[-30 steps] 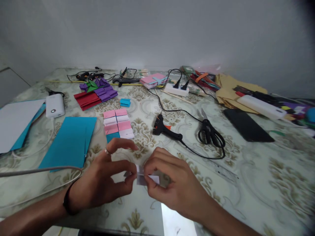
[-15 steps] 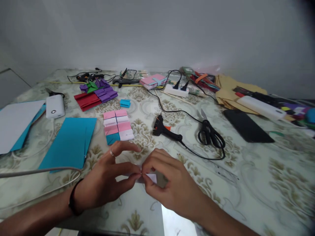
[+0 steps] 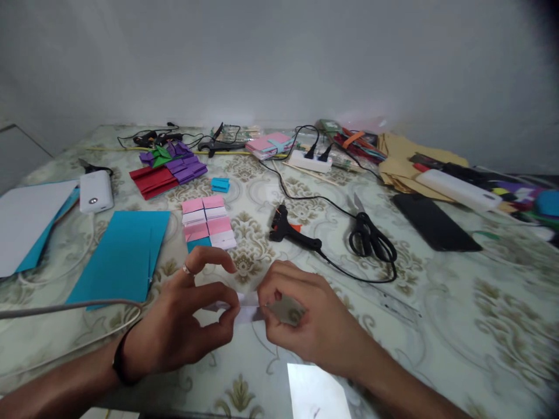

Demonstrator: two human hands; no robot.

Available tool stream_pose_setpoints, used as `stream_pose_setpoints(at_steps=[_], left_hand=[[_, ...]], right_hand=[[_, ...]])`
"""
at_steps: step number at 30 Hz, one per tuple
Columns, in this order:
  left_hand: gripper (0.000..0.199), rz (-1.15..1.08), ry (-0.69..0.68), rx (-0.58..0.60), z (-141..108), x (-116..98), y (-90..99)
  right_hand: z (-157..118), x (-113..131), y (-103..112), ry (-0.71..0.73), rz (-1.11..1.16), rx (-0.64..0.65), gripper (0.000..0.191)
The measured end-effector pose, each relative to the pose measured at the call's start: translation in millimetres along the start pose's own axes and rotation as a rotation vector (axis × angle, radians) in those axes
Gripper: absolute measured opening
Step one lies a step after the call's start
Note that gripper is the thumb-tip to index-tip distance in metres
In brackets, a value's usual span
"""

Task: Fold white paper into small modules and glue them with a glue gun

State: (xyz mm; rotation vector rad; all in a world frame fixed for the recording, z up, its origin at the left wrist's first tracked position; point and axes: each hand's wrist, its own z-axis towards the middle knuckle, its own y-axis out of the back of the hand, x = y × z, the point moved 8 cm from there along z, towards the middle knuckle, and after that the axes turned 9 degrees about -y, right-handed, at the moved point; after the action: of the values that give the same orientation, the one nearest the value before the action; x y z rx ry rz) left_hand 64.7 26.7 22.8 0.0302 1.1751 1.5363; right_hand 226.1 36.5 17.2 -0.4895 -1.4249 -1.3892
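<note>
Paper (image 3: 250, 315), small and pale, is held between both hands over the near part of a patterned tabletop (image 3: 458, 343); whether the surface is touched cannot be told. Its left part is pinched between thumb and forefinger of the left hand (image 3: 177, 320), on which a ring is worn and another finger is held curved and raised. Its right end is gripped by the thumb and fingers of the right hand (image 3: 312, 320), the other fingers being curled. Beyond the left hand, folded pink and white papers (image 3: 213, 224) are laid out in rows, and blue sheets (image 3: 116, 259) are set to their left. Beyond the right hand, a black glue gun (image 3: 286, 228) is laid near black-handled scissors (image 3: 363, 220), its cable being looped close to them.
</note>
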Motion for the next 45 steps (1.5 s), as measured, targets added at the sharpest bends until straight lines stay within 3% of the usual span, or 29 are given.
stream_pose_setpoints(at_steps=[6, 14, 19, 29, 35, 38, 41, 45], left_hand=[[0.021, -0.041, 0.04, -0.007, -1, 4, -6.8], [0.023, 0.047, -0.043, -0.004, 3, -6, -12.9], [0.025, 0.038, -0.001, 0.02, 7, -6, -10.8], [0.023, 0.074, 0.027, 0.031, 8, 4, 4.2], [0.019, 0.036, 0.112, -0.037, 11, 19, 15.6], [0.016, -0.125, 0.14, 0.022, 11, 22, 7.8], [0.027, -0.283, 0.211, 0.176, 6, 24, -7.4], [0.034, -0.284, 0.286, 0.265, 2, 25, -15.6]], right_hand=[[1, -5, -3, -0.041, 0.021, 0.016, 0.017], [-3, -2, -18, 0.009, -0.01, 0.011, 0.019], [-5, 3, -19, 0.045, 0.007, 0.009, 0.018], [2, 1, -2, -0.006, 0.022, 0.019, 0.019], [6, -13, 6, -0.136, 0.083, 0.027, 0.019], [7, -15, 4, -0.175, 0.124, 0.053, 0.017], [7, -17, 1, -0.206, 0.154, 0.079, 0.014], [6, -23, -3, -0.25, 0.184, 0.109, 0.011]])
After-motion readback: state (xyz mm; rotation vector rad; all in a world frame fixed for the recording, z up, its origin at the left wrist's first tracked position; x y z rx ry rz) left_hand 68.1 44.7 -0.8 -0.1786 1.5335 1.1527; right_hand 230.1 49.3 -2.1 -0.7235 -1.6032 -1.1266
